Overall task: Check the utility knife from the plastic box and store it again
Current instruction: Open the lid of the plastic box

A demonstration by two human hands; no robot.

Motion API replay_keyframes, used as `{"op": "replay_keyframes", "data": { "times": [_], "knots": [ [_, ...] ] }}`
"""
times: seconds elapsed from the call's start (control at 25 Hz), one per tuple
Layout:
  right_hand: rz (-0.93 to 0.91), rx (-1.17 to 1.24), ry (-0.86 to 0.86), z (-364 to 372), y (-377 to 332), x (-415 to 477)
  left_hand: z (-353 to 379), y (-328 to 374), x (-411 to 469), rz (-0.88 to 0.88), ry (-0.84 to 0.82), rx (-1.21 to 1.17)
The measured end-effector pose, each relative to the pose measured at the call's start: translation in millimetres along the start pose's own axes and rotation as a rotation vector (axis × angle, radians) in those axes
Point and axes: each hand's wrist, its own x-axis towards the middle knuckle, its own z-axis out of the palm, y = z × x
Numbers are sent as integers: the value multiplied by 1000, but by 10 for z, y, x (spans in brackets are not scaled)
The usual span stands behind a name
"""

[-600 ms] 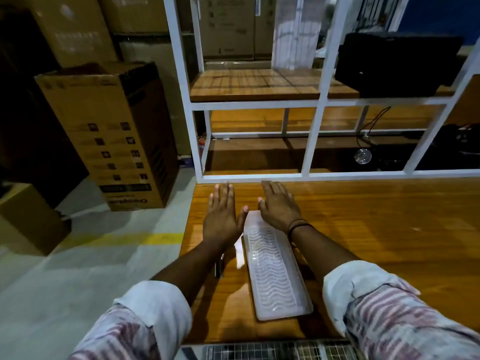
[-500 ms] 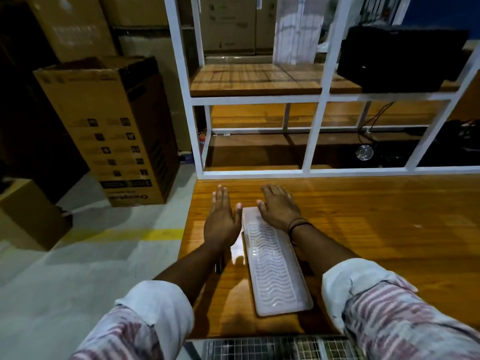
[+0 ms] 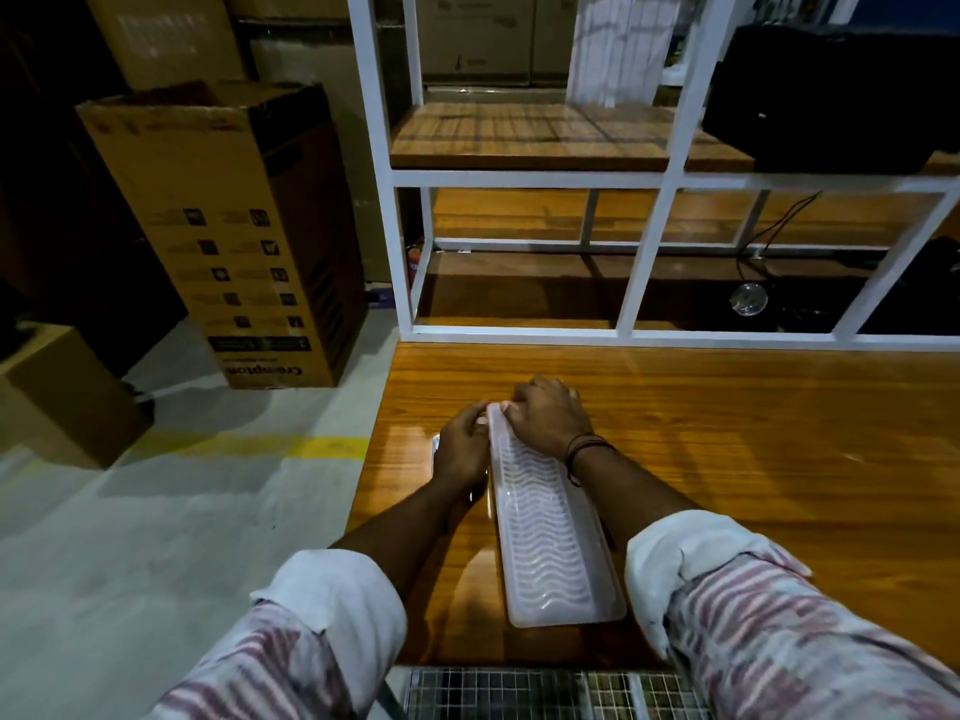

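A long translucent white plastic box (image 3: 550, 532) with a wavy ribbed lid lies lengthwise on the wooden table (image 3: 727, 459), near its left edge. My left hand (image 3: 462, 449) curls its fingers onto the box's far left corner. On the far end, my right hand (image 3: 550, 415), with dark bands at the wrist, grips from the right with bent fingers. The lid is shut. The utility knife is not visible.
A white metal shelf frame (image 3: 644, 252) rises at the table's far edge, with a black case (image 3: 831, 96) on its upper shelf. Cardboard cartons (image 3: 228, 231) stand on the concrete floor to the left. A wire grid (image 3: 545, 693) lies below the table's near edge.
Both hands lay flat with fingers stretched beside the box's far end; now their fingers are curled onto that end. The box stays in place.
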Motion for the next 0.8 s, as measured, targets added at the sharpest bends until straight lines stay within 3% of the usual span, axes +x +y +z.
{"op": "replay_keyframes", "data": {
  "times": [0.12,0.28,0.44,0.8],
  "knots": [
    [-2,37,12,76,24,12,70,-52,17,-65,-10,-208],
    [-45,67,-10,135,-99,61,133,-46,30,-98,11,-287],
    [-51,94,21,218,-168,102,171,-76,51,-147,51,-314],
    [-92,55,125,288,-191,134,156,-103,54,-66,48,-242]
  ]
}}
